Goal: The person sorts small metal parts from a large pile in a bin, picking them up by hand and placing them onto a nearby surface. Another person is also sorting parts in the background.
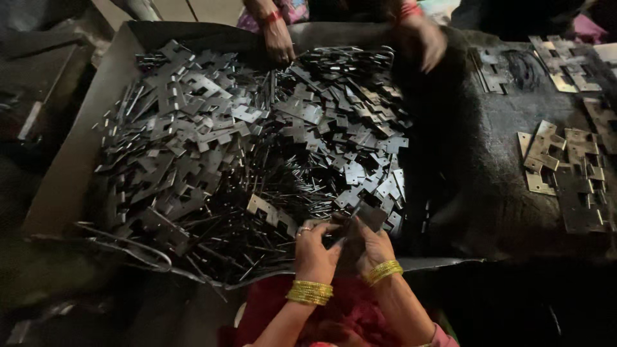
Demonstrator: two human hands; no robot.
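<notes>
Grey, flat, notched metal plate (352,217) sits pinched between left hand (315,252) and right hand (371,247), at the near edge of the plate heap (244,148).

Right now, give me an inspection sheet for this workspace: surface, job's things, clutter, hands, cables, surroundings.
Surface: dark cloth-covered table.
Job's things: heap of grey metal hinge plates and pins on a cardboard sheet.
Clutter: assembled hinges lying at the table's right.
Hands: left hand and right hand together pinch a small plate at the heap's near edge; another person's hands work the far side.
Cables: nothing seen.
Surroundings: dim, unclear.
</notes>
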